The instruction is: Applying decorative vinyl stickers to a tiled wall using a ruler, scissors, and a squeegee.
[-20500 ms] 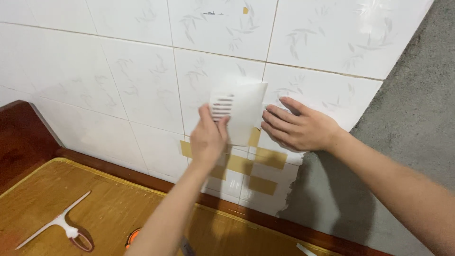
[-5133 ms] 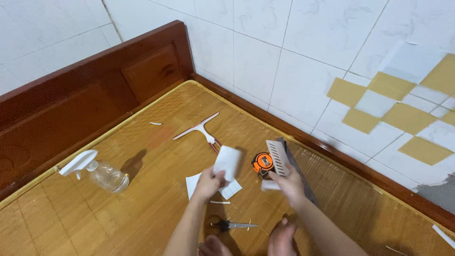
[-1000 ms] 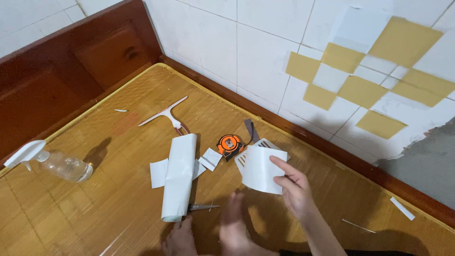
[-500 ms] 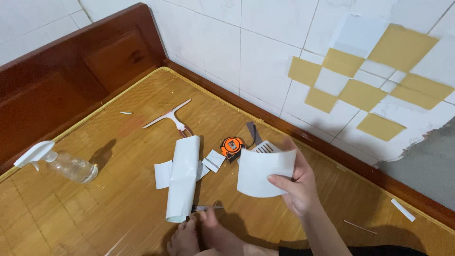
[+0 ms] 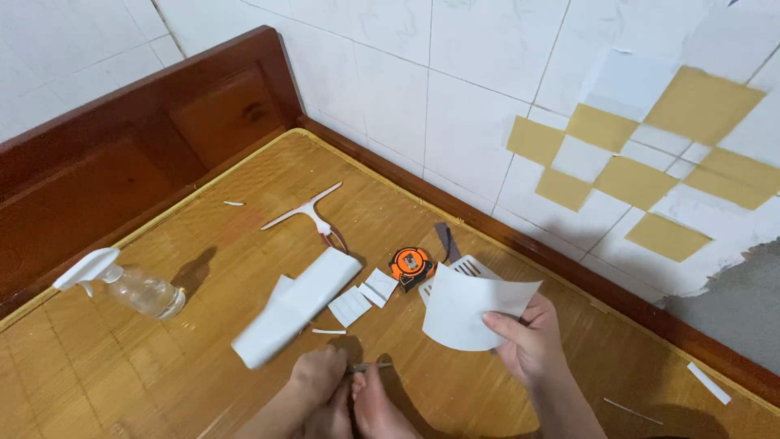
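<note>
Right hand (image 5: 532, 345), near right of centre: fingers (image 5: 505, 328) closed on the lower right edge of a white sheet (image 5: 471, 307), thumb on the front, the rest behind. The sheet is held up off the surface, curling slightly, its upper edge just in front of a white slotted scraper (image 5: 469, 266) that lies behind it.

Left hand (image 5: 318, 378), near centre at the bottom edge: it rests low on the surface, fingers curled together; beside it lie small scissors (image 5: 370, 367), touching or nearly so. I cannot tell whether the hand actually holds them. Bare toes show just below.

To the left of the left hand lies a roll of white film (image 5: 296, 305), slanting from near left to far right. Small white offcuts (image 5: 363, 297) lie just to its right. An orange tape measure (image 5: 410, 266) sits beyond them, near the scraper. Farther off lies a white squeegee (image 5: 305, 213). A clear spray bottle (image 5: 134, 286) with a white trigger lies on its side, well to the left.

The surface is a woven bamboo mat (image 5: 203, 366), yellow-brown, on a bed with a dark wooden frame (image 5: 122, 154). The wall (image 5: 455, 73) is white tile; on the right, tan squares (image 5: 634, 179) form a chequer pattern. Bare grey plaster (image 5: 743, 301) shows at the far right.
</note>
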